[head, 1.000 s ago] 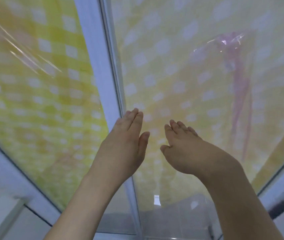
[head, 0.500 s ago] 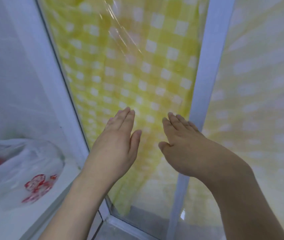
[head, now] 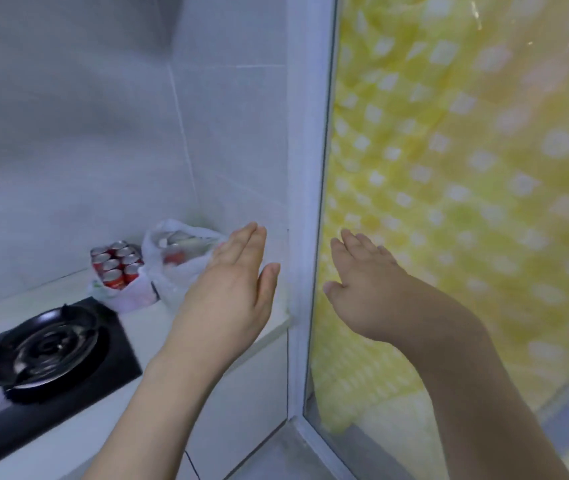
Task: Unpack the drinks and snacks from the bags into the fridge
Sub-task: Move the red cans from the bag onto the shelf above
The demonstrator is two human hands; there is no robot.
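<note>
A person's left hand and right hand are hovering flat and wide, fingers straight, holding nothing, on either side of the white door frame. Half a second ago the yellow checked curtain behind the glass was filling most of the scene and only one bag was showing; now the view is taking in the tiled wall and the white counter left of the frame, while the hands are keeping the same pose. Left of the frame, against the wall, a white plastic bag is sitting with blurred contents, its right edge hidden behind the left hand. Just beside it, farther from the frame, a second bag is holding a pack of red cans. Farther left, the black gas stove is being cut off by the picture's edge. No fridge is showing.
</note>
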